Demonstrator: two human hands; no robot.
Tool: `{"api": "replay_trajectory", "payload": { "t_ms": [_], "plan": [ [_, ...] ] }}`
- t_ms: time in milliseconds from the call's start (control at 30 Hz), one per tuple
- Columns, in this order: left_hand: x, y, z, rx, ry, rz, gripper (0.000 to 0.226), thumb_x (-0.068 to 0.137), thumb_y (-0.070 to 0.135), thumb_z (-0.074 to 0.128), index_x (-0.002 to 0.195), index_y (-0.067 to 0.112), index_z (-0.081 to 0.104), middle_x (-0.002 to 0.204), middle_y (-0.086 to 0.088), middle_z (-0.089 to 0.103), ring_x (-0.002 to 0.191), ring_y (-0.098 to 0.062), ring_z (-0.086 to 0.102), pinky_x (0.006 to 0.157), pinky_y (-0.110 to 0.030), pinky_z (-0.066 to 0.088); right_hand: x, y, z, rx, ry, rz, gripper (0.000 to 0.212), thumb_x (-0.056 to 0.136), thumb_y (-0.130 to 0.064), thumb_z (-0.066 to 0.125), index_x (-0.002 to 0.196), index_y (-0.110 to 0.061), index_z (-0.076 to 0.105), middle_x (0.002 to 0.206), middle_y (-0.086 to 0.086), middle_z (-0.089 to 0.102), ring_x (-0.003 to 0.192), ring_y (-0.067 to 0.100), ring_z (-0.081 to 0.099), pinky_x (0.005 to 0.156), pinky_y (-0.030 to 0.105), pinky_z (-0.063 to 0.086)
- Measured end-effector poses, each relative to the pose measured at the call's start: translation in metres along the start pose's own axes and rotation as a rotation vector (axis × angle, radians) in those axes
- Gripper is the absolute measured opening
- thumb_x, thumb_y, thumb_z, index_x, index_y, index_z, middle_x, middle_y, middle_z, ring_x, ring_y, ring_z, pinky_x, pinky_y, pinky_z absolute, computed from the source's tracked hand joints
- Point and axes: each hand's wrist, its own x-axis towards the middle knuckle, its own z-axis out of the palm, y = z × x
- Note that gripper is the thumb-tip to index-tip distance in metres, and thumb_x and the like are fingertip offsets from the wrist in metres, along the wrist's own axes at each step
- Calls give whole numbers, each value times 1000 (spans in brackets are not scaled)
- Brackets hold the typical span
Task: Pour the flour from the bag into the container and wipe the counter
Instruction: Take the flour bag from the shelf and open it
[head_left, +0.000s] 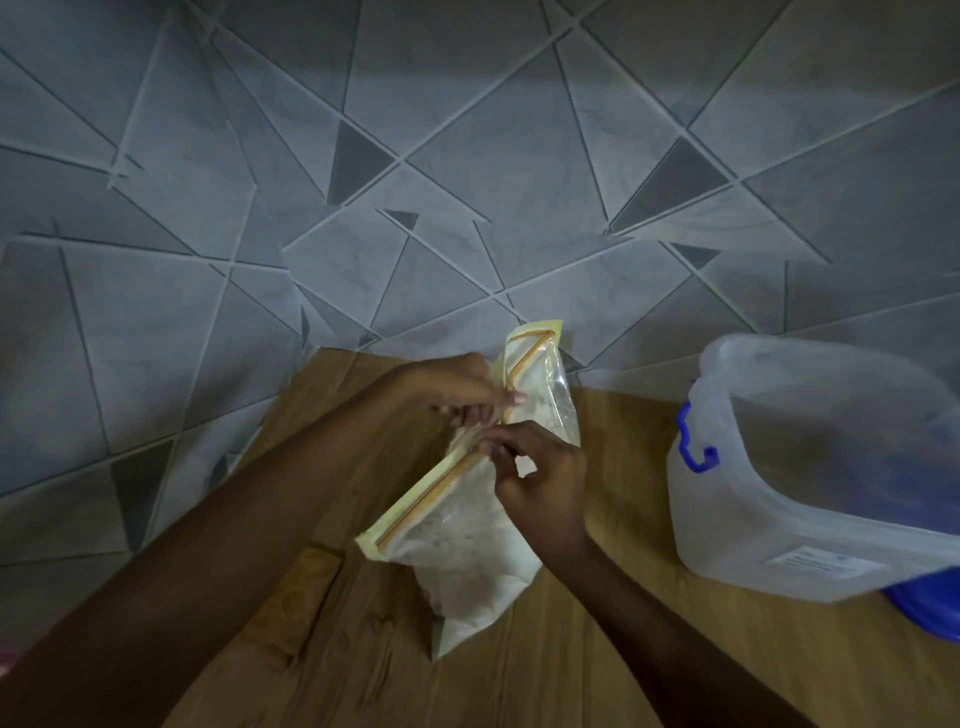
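A clear zip bag of white flour (467, 551) with a yellow zip strip stands on the wooden counter (571, 649). My left hand (457, 389) pinches the zip strip near the bag's upper part. My right hand (540, 478) pinches the strip just below it, at the bag's middle. The strip is bent between the two hands. A translucent plastic container (810, 467) with a blue latch (693, 441) stands open to the right, apart from the bag.
A blue lid (930, 603) peeks out under the container at the right edge. Grey tiled wall with a geometric pattern (467, 182) rises behind the counter. The counter's left edge runs diagonally behind my left forearm.
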Motion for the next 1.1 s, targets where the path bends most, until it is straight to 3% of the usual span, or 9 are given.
{"api": "replay_trajectory", "payload": {
  "t_ms": [100, 200, 333, 467, 667, 833, 900, 1000, 1100],
  "plan": [
    [-23, -14, 6, -9, -142, 42, 36, 93, 35, 63, 79, 4, 74, 56, -5, 64, 42, -10, 51, 45, -21, 36, -7, -4, 1, 6, 6, 7, 18, 80, 3, 74, 89, -12, 78, 82, -5, 75, 72, 5, 68, 64, 27, 56],
    [-31, -25, 12, -81, -28, 149, 25, 91, 19, 66, 81, -3, 73, 64, -17, 67, 48, -14, 54, 47, -21, 43, -13, -7, 4, 13, 24, 17, 18, 80, 4, 74, 88, -11, 78, 83, -5, 76, 74, 6, 69, 64, 30, 57],
    [-28, -27, 15, -112, 162, 194, 24, 88, 16, 71, 69, 2, 71, 49, -4, 62, 41, -13, 53, 46, -21, 43, -28, -23, 13, 58, -18, 11, 15, 82, 2, 71, 88, -10, 78, 84, -4, 76, 77, 5, 70, 67, 28, 57],
    [-29, -25, 25, -18, 278, 175, 22, 83, 21, 71, 64, 10, 68, 54, -3, 62, 46, -12, 58, 53, -25, 46, -40, -35, 14, 81, -24, 14, 13, 84, 0, 72, 90, -10, 79, 87, -4, 77, 80, 4, 71, 71, 22, 57],
    [-59, -33, 28, 49, -4, 108, 29, 85, 21, 70, 76, -7, 70, 58, -11, 60, 47, -16, 53, 47, -23, 42, -43, -36, 3, 122, 13, 34, 17, 83, 2, 75, 94, -10, 79, 89, -4, 77, 81, 6, 71, 70, 29, 59],
    [-83, -35, 16, 32, -71, 107, 23, 88, 18, 70, 79, -3, 72, 58, -7, 67, 45, -13, 56, 54, -25, 47, -54, -45, 10, 108, -3, 10, 12, 85, -4, 72, 94, -9, 78, 89, -2, 77, 81, 4, 70, 69, 25, 58],
    [-87, -37, 16, 1, -5, 162, 21, 88, 20, 73, 72, 5, 72, 55, -3, 67, 45, -14, 57, 52, -23, 46, -61, -55, 17, 116, -29, -6, 11, 86, -8, 68, 92, -8, 78, 89, -1, 77, 81, 4, 70, 71, 20, 57],
    [-89, -42, 22, -59, 136, 188, 24, 88, 20, 73, 65, 14, 69, 51, 3, 63, 42, -9, 56, 48, -21, 43, -67, -65, 23, 132, -71, -20, 14, 84, 1, 72, 92, -8, 78, 89, -1, 77, 83, 4, 70, 73, 16, 54],
    [-91, -44, 30, 16, 246, 237, 30, 89, 19, 71, 60, 20, 64, 48, 11, 57, 43, -1, 52, 50, -24, 42, -60, -61, 18, 153, -34, 23, 14, 84, 1, 73, 93, -8, 78, 90, -2, 77, 84, 3, 71, 75, 16, 54]
  ]
}}
